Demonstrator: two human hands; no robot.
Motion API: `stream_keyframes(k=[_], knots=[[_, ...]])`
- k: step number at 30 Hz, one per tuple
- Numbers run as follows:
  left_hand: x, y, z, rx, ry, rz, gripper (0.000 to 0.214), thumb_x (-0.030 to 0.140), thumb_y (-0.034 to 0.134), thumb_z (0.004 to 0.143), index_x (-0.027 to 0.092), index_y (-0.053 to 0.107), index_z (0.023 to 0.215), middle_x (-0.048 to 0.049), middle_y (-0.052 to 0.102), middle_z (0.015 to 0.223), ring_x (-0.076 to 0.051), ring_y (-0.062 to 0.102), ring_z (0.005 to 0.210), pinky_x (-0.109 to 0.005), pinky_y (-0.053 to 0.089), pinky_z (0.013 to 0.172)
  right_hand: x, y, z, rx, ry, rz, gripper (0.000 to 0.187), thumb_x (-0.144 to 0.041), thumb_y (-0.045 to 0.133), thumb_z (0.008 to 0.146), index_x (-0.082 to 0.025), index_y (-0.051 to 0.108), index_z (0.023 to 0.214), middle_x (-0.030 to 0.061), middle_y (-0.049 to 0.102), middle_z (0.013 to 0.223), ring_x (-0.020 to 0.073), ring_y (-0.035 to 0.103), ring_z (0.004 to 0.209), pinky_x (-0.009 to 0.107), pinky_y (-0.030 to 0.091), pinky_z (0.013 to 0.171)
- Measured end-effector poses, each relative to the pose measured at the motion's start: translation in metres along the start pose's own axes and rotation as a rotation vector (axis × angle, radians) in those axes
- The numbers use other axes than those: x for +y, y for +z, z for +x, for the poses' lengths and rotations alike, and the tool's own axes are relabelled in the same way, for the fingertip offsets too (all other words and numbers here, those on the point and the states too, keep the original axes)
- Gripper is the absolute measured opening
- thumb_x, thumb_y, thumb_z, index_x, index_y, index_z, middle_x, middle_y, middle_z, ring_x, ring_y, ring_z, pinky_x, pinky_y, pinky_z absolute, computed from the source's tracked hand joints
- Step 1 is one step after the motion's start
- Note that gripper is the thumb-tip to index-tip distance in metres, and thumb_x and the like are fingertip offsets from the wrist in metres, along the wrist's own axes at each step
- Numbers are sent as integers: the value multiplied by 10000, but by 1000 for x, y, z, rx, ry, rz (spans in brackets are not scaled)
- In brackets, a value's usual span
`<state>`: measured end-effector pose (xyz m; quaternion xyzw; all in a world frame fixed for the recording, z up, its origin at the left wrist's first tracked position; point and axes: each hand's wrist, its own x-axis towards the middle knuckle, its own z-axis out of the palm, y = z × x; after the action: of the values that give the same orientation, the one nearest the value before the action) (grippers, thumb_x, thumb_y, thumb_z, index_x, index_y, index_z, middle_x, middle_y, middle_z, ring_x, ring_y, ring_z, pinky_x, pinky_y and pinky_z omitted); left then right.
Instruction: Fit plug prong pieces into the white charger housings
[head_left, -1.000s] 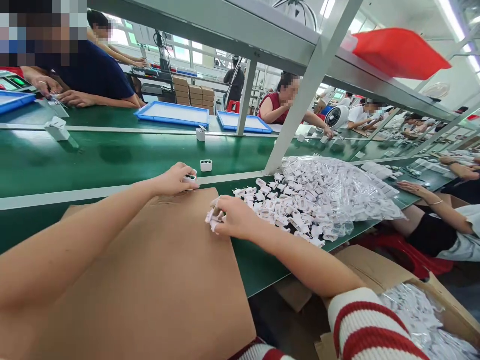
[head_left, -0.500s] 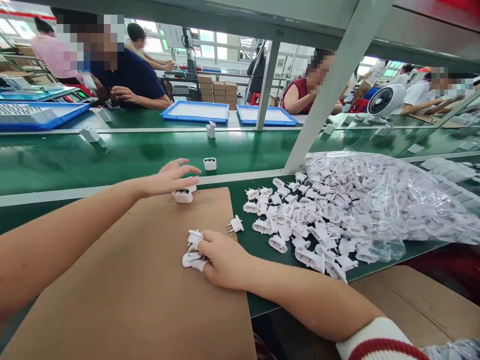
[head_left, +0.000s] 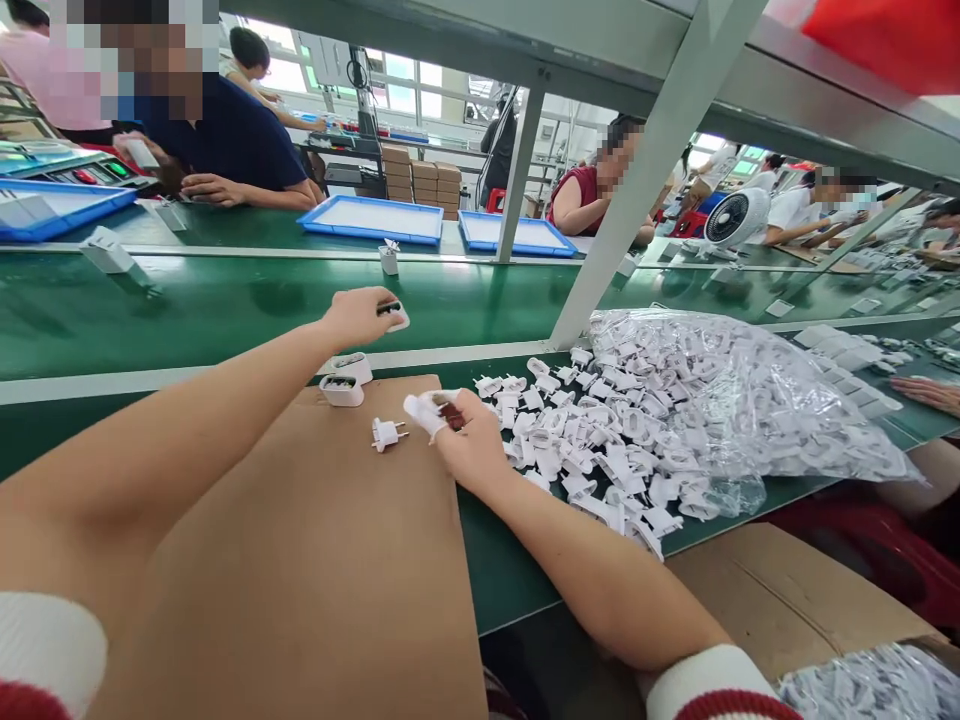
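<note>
My left hand (head_left: 358,318) is closed around a small white charger housing (head_left: 402,318), its open end showing dark parts, over the green belt. White coverings wrap fingertips of my right hand (head_left: 474,440), which pinches what looks like a white two-pin plug piece (head_left: 442,406); fingers partly hide it. This hand is at the cardboard's right edge, beside the heap of plug pieces (head_left: 570,430). One loose plug piece (head_left: 387,434) lies on the cardboard sheet (head_left: 315,560), pins pointing right. Two more housings, the nearer one (head_left: 342,391) open upward, stand at the cardboard's far edge.
A clear plastic bag (head_left: 750,400) of plug pieces lies on the right. A slanting metal post (head_left: 637,180) rises behind the heap. Across the green belt (head_left: 247,310) are blue-rimmed trays (head_left: 371,220) and co-workers. A co-worker's hand (head_left: 930,394) rests at far right.
My left hand has moved over the belt and taken hold of the housing there. My right hand has moved away and rightward, leaving a plug piece on the cardboard. The view has shifted slightly.
</note>
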<state>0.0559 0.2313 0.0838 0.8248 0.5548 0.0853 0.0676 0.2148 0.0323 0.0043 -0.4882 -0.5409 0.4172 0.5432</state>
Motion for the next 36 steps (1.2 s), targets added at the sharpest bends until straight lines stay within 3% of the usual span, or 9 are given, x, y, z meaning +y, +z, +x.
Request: stream_keyframes(k=[3,6,12,17,20,22,26,31,36], knots=[[6,-20,-61,35,128,-90,550,598,436,963,231,560,1353,-37,630,1336,-231,589,1120,-330,452,943,-10,1,-1,-4,206,406,311,-349,787,727,-202,687,982,30,704,967,147,648,851,273,518,778],[7,-24,-127,11,212,-206,507,586,502,943,224,617,1279,-43,672,1240,-244,615,1050,-337,470,882,-18,0,-6,-37,373,619,393,-404,854,658,-190,703,950,17,706,890,114,636,761,237,506,702],[-4,17,-207,-178,250,-285,451,593,513,933,276,664,1217,-63,706,1195,-293,651,1028,-374,506,868,-20,1,-13,-111,403,631,410,-386,911,611,-197,709,913,-25,662,791,76,573,629,233,521,655],[-10,57,-222,-105,279,-499,514,577,661,863,251,635,1259,-71,667,1218,-267,625,1106,-351,513,942,-17,5,-17,-169,234,396,371,-410,842,722,-227,705,1016,7,704,908,136,663,758,326,572,803],[-14,68,-222,-70,277,-657,429,558,707,836,245,695,1130,-55,667,1174,-247,606,1111,-327,514,948,-14,7,-18,-203,46,170,208,-396,755,821,-226,677,913,26,695,954,152,662,795,345,569,802],[-15,71,-221,-78,297,-700,335,530,675,868,251,729,1047,-46,682,1095,-238,608,1066,-326,516,919,-14,9,-22,-193,-120,-52,162,-351,708,864,-231,668,965,50,686,1043,162,660,848,354,567,819],[-15,71,-219,-66,292,-744,338,514,696,837,253,744,1047,-46,691,1063,-249,605,1046,-346,507,929,-17,15,-34,-173,-311,-357,462,-288,721,857,-268,568,1292,77,683,1166,180,673,938,381,563,907],[-15,74,-217,-68,324,-786,302,513,681,842,233,750,932,-46,693,1015,-236,606,991,-334,497,901,-21,22,-42,-241,-419,-568,224,-290,694,897,-272,674,1119,40,742,997,197,689,909,366,557,838],[-16,78,-217,-46,338,-789,254,475,710,831,225,742,864,-36,673,932,-217,596,931,-318,479,848,-20,28,-40,-210,-567,-634,184,-242,650,927,-274,688,1105,40,753,989,200,690,910,358,546,804]])
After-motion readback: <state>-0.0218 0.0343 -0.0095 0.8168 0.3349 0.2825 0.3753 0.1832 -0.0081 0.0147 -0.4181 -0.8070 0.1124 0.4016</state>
